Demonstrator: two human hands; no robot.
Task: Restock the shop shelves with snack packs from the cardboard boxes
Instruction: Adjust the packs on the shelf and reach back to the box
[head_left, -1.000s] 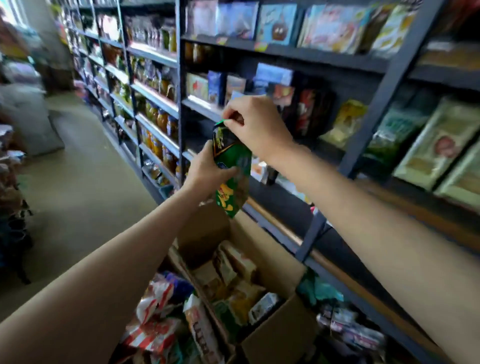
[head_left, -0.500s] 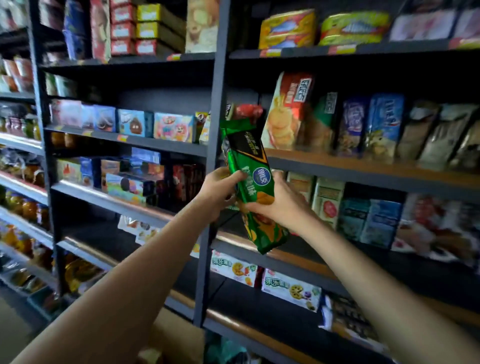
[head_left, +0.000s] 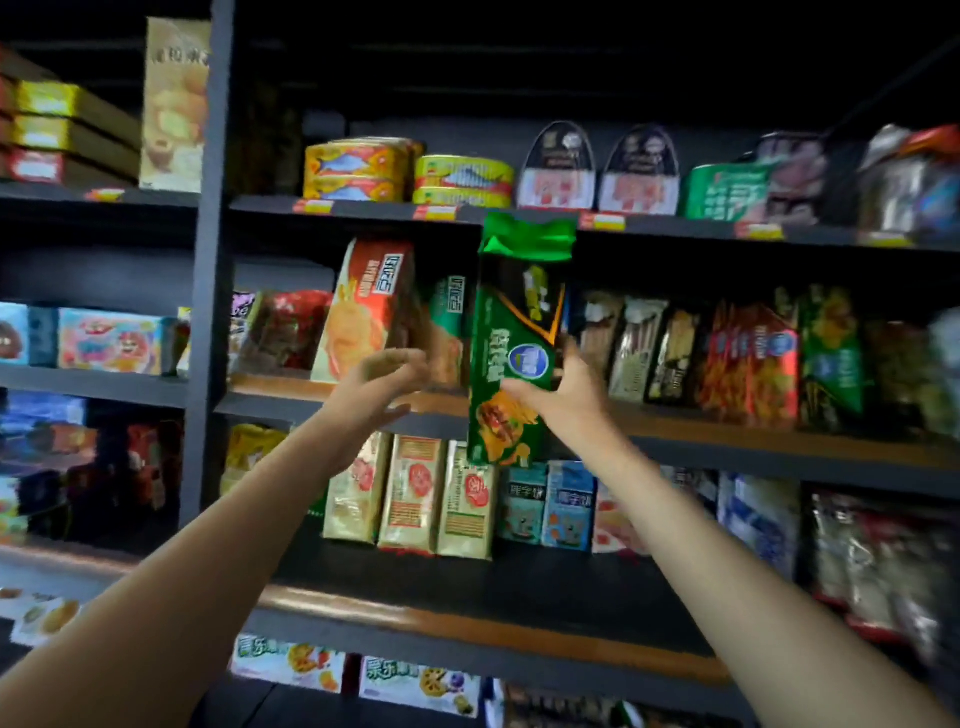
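Observation:
A tall green snack pack (head_left: 514, 343) stands upright in the air in front of the middle shelf (head_left: 727, 436). My right hand (head_left: 558, 397) grips it round its lower half, thumb across the front. My left hand (head_left: 376, 392) hovers just left of the pack, fingers loosely curved, holding nothing. Behind the pack, on the same shelf, an orange-red snack pack (head_left: 369, 312) and a matching green pack (head_left: 449, 312) lean upright. The cardboard boxes are out of view.
A dark upright post (head_left: 208, 260) divides the shelf bays left of my hands. The upper shelf (head_left: 467, 210) carries fish tins. Gold and blue packs (head_left: 457, 499) stand on the shelf below, with bare board in front of them. Further packs line the right side.
The view has lifted from the box to the shelves. My left hand has let go of the green pack and drawn left. My right hand has raised the pack upright toward the middle shelf.

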